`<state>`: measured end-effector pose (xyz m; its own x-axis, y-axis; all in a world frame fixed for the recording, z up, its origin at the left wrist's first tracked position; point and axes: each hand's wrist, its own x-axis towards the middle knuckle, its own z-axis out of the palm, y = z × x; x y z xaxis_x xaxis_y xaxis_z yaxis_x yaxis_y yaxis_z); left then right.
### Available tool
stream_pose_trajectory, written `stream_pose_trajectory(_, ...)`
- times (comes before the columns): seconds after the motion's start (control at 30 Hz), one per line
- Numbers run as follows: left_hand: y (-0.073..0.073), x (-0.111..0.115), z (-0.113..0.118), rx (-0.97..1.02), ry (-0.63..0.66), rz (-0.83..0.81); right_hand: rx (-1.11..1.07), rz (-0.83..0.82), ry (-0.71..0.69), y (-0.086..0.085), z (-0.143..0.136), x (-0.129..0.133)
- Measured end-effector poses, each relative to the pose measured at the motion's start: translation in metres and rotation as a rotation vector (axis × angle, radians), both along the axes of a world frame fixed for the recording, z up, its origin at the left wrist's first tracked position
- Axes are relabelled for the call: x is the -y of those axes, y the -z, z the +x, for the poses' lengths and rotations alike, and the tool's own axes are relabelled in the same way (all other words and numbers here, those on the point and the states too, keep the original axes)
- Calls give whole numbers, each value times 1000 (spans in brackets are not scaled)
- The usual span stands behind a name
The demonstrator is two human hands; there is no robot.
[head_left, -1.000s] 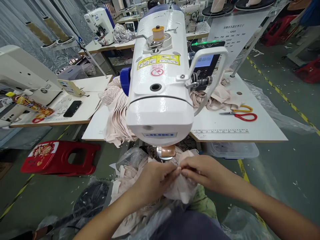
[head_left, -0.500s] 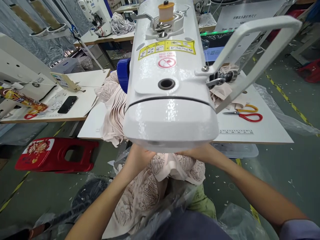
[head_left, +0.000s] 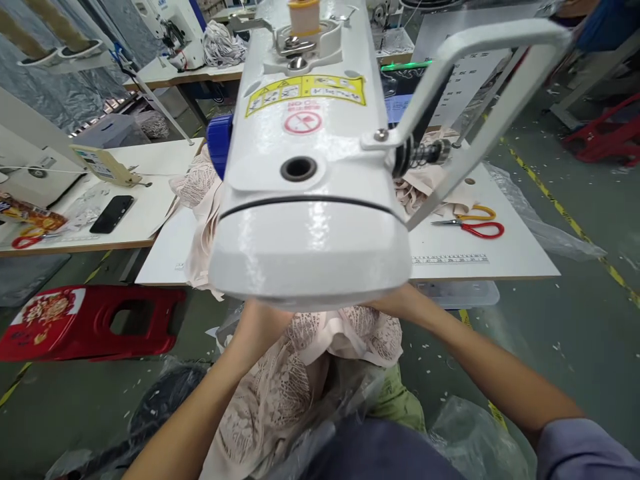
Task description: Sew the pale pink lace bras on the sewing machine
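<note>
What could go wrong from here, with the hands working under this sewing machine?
Finger injury: the sewing machine's head hides the fingers of the left hand and right hand, so a misplaced finger might go unnoticed.

Wrong layer caught: the lace bra hangs close to the loose lace pile, which could get drawn in.

Slipping: clear plastic beside the pile may let pieces slide.

Both hands (head_left: 264, 321) have moved under the machine head (head_left: 310, 257).
</note>
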<state>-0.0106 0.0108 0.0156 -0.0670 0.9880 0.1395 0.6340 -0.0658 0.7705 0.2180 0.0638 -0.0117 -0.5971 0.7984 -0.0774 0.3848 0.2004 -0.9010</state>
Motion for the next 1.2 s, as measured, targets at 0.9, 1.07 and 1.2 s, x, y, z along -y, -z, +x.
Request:
stream_pose_trajectory(0.9,13,11,-9,-282,-28,-11,-683,-780,520,90,44,47)
stream_pose_trajectory(1.07,1,48,1,-323,-73,391,-640,-559,651,60,70,44)
stream_pose_trajectory(1.2,-13,81,42,-268,331,712,-417,-212,302,13,64,64)
